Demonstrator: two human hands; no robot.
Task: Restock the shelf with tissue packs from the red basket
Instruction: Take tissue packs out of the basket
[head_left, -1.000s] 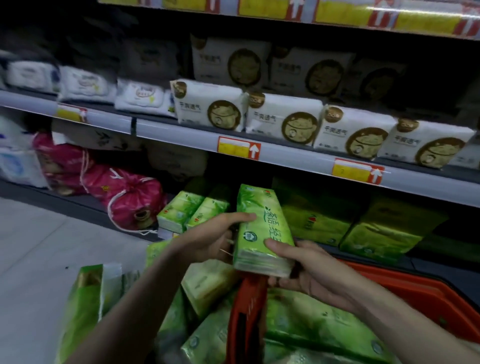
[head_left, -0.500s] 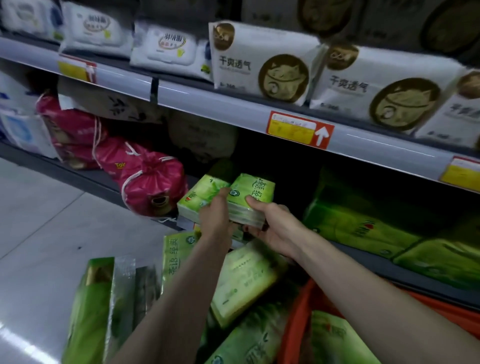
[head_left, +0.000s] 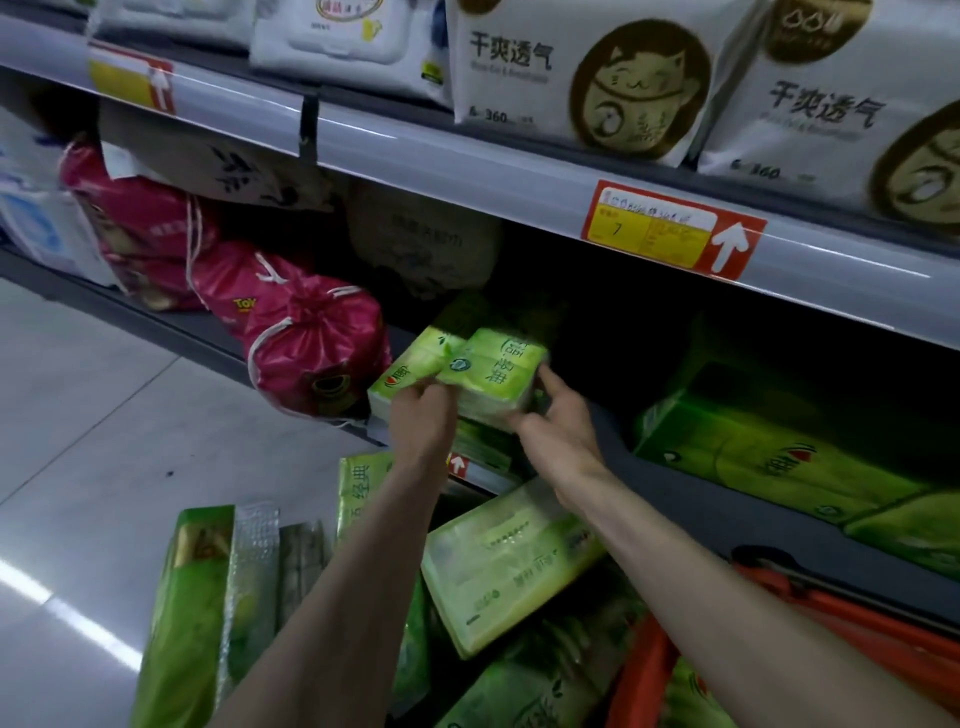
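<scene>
1. The fingers (head_left: 427, 396) of the left hand (head_left: 423, 423) were curled over the near left corner of the green tissue pack (head_left: 493, 371) and gripped it from the front.
2. One finger (head_left: 551, 382) of the right hand (head_left: 558, 439) lay stretched along the right side of the same pack. The other fingers of this hand were bent under the near edge, so both hands were closed on the pack, and it sat between them.
3. The pack lay flat with its printed face up, at the front of the lower shelf (head_left: 675, 486). It rested on other green packs, which I could see only partly below it.
4. Its left edge touched a second green pack (head_left: 408, 366) lying just beside it at the same height. I cannot tell whether the left fingers touched this one too.
5. To the left of these packs, on the same shelf, lay pink drawstring bags (head_left: 311, 345).
6. Further right on the shelf stood large green bundles (head_left: 769, 452), well apart from the hands.
7. Above, the upper shelf rail (head_left: 467, 156) carried a red and yellow price label (head_left: 670, 228), and white packs with a cat picture (head_left: 587, 78) stood on it.
8. Below the forearms, the red basket (head_left: 883, 642) held more green tissue packs (head_left: 514, 561), piled at different angles.
</scene>
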